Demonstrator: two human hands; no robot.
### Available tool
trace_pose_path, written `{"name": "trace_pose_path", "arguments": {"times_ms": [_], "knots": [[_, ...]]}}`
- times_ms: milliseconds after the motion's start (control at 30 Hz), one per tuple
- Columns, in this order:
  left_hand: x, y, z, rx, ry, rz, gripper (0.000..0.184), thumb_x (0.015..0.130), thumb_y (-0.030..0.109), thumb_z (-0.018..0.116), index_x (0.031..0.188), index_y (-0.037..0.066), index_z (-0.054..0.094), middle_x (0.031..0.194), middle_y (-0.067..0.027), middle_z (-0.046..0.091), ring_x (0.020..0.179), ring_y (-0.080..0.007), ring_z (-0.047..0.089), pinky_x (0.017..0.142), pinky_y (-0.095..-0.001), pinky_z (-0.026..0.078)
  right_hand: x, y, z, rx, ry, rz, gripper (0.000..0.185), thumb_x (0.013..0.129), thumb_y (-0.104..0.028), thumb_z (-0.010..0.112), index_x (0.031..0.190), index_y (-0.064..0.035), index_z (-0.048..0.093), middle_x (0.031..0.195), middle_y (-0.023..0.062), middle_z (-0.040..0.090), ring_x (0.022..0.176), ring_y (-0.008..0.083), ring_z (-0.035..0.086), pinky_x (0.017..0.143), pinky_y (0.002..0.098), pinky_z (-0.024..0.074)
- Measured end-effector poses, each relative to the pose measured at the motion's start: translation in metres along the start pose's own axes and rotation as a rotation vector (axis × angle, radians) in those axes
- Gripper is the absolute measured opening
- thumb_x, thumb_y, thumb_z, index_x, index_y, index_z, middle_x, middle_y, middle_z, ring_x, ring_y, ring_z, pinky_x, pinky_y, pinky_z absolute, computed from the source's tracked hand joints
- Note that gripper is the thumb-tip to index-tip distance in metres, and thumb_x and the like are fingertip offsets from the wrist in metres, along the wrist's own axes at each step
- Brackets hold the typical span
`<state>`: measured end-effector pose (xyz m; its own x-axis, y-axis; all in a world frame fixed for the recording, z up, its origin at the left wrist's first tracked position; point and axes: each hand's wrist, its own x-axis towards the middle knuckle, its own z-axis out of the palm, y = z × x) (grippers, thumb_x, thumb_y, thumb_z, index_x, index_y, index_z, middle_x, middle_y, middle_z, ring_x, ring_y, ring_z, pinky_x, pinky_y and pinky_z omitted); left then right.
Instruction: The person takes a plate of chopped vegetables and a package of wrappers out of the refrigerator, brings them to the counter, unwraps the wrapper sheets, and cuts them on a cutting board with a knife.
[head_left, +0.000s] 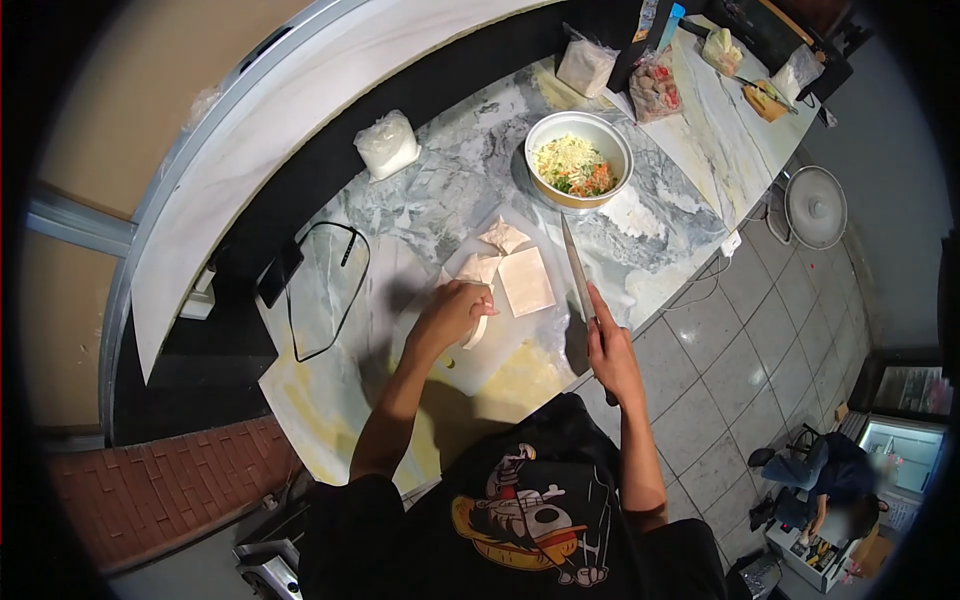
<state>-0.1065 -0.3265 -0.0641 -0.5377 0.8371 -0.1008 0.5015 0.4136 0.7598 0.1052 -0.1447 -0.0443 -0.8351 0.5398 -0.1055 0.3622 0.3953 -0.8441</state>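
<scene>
My right hand (612, 355) is wrapped round the dark handle of a long knife (577, 265), whose blade points away from me beside the cutting board's right edge. My left hand (458, 312) has its fingers curled over pale dough-like pieces on the translucent board (490, 352); what its fingertips hold is hidden. A square pale slab (526, 281) lies flat just right of that hand. Beyond it sits a folded pale piece (503, 236). A white pot (578, 165) with shredded pale, orange and green food stands behind the board.
A bag of white powder (388, 146) and a strapped black device (281, 273) are at the left. Further bags (655, 88) stand at the back. A glass lid (815, 207) is at the right. Another person (835, 485) is beside an open drawer, lower right.
</scene>
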Motion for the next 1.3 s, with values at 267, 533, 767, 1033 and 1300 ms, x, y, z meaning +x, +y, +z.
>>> {"name": "trace_pose_path", "arguments": {"times_ms": [267,533,767,1033,1300], "knots": [[0.010,-0.002,0.007,0.272,0.202,0.172,0.013,0.080,0.016,0.068,0.082,0.003,0.069,0.079,-0.0177,0.067,0.073,-0.0361,0.065,0.066,-0.0424,0.051,-0.003,0.005,0.000,0.008,0.011,0.010,0.057,0.095,-0.004,0.044,0.149,-0.0194,0.034,0.058,0.0108,0.038,0.052,0.0167,0.035,0.054,0.0322,0.0381],[0.003,-0.002,0.013,0.290,0.253,0.099,0.016,0.078,0.016,0.072,0.087,0.003,0.067,0.077,-0.0171,0.066,0.072,-0.0363,0.065,0.065,-0.0439,0.050,-0.003,0.005,0.001,-0.002,0.006,-0.004,0.057,0.096,-0.005,0.045,0.149,-0.0195,0.033,0.058,0.0111,0.039,0.052,0.0168,0.036,0.054,0.0324,0.0388],[-0.003,0.002,0.017,0.145,0.368,0.086,0.015,0.080,0.014,0.072,0.087,0.003,0.064,0.075,-0.0146,0.066,0.069,-0.0351,0.064,0.060,-0.0417,0.050,-0.005,0.003,0.007,0.007,0.029,0.039,0.059,0.094,-0.005,0.046,0.150,-0.0212,0.033,0.057,0.0128,0.041,0.051,0.0181,0.038,0.054,0.0332,0.0390],[0.007,0.031,0.058,0.269,0.241,0.107,0.039,0.087,0.020,0.066,0.119,0.001,0.059,0.124,-0.0168,0.054,0.116,-0.0340,0.052,0.096,-0.0445,0.044,-0.007,0.003,0.018,-0.029,-0.045,0.064,0.073,0.086,0.000,0.048,0.151,-0.0192,0.025,0.068,0.0273,0.058,0.065,0.0451,0.060,0.066,0.0495,0.0456],[0.038,0.035,0.064,0.402,0.265,0.183,0.062,0.083,0.021,0.070,0.133,-0.005,0.045,0.130,-0.0213,0.048,0.122,-0.0357,0.047,0.097,-0.0443,0.042,-0.006,0.008,0.018,-0.061,-0.079,0.066,0.074,0.084,0.001,0.049,0.151,-0.0180,0.025,0.071,0.0282,0.060,0.067,0.0446,0.060,0.067,0.0495,0.0455]]}}
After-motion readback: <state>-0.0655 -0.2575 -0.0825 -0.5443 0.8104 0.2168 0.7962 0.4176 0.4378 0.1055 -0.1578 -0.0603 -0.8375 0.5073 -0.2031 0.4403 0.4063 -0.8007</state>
